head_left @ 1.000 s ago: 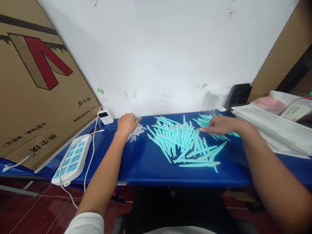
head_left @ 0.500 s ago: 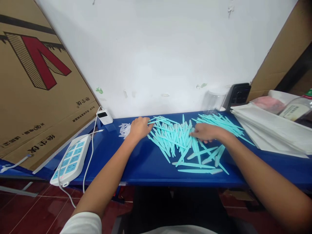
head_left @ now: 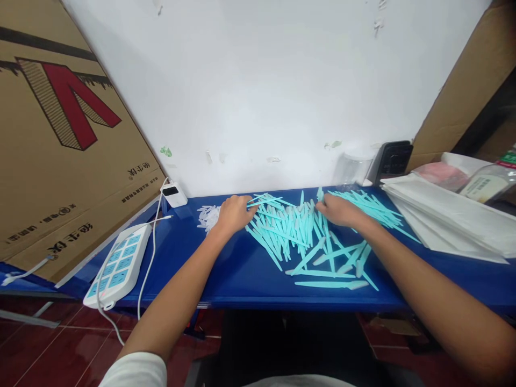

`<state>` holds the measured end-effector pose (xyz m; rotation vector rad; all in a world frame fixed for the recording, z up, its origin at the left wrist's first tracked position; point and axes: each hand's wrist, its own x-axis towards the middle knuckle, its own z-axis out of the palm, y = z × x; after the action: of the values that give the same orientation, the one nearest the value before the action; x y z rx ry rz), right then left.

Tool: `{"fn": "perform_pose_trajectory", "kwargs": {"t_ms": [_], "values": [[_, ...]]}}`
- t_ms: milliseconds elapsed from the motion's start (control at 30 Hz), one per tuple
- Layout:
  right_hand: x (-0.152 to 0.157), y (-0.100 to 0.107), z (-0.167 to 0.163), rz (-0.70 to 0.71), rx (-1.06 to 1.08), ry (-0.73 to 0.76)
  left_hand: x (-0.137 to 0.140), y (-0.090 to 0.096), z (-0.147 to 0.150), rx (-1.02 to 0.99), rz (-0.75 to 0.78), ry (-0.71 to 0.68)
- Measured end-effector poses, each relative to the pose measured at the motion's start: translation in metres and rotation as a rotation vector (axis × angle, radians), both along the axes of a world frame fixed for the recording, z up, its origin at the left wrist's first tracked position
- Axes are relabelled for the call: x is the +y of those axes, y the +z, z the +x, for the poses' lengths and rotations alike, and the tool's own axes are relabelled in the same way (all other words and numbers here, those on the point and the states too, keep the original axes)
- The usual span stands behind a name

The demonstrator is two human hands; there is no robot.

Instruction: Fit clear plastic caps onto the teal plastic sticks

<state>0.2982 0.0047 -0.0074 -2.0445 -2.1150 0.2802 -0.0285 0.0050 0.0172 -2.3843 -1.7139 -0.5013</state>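
Slim turquoise eyebrow razors with pale tips lie in a loose pile [head_left: 286,228] on the blue table. At the pile's left end my left hand [head_left: 235,214] is closed on several razors [head_left: 266,200], whose thin ends stick out to the right from its fingers. My right hand [head_left: 338,209] is over the pile's right side, pinching a razor [head_left: 320,193] whose end rises above the fingertips. Beside my left hand is a small heap of clear plastic caps [head_left: 207,216]. Beyond my right hand lies a second bunch of razors [head_left: 374,208], partly behind the wrist.
On the left are a white power strip [head_left: 119,266] with cables, a small white device [head_left: 174,193] and a large cardboard box [head_left: 80,161]. At the right stand a clear jar [head_left: 355,166], a black device [head_left: 393,161], white sheets [head_left: 447,215] and a bottle [head_left: 489,180].
My right hand has moved up and slightly away from me, lifting a razor's end out of the pile. My left hand stays nearly in place, still holding razors.
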Motion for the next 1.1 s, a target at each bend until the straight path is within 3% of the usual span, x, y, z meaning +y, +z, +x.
{"fn": "perform_pose_trajectory", "kwargs": {"t_ms": [67, 167, 267, 400, 567, 767, 933, 1100], "values": [[-0.002, 0.006, 0.002, 0.093, 0.041, 0.006, -0.001, 0.0, 0.001, -0.084, 0.009, -0.044], [-0.012, 0.016, -0.001, 0.156, 0.251, 0.165, -0.001, -0.001, 0.003, -0.269, 0.009, -0.148], [-0.027, 0.024, -0.01, 0.065, 0.437, 0.363, -0.001, -0.003, 0.007, -0.465, -0.054, -0.234], [-0.04, 0.027, -0.026, -0.014, 0.496, 0.508, -0.005, -0.005, 0.019, -0.688, -0.189, -0.334], [-0.051, 0.027, -0.045, -0.213, 0.53, 0.685, -0.018, -0.007, 0.033, -0.772, -0.346, -0.436], [-0.058, 0.028, -0.053, -0.38, 0.592, 0.703, -0.024, -0.012, 0.037, -0.718, -0.451, -0.567], [-0.059, 0.032, -0.05, -0.486, 0.619, 0.694, -0.026, -0.015, 0.039, -0.802, -0.477, -0.556], [-0.062, 0.035, -0.052, -0.592, 0.65, 0.651, -0.024, -0.019, 0.04, -0.805, -0.614, -0.533]]}}
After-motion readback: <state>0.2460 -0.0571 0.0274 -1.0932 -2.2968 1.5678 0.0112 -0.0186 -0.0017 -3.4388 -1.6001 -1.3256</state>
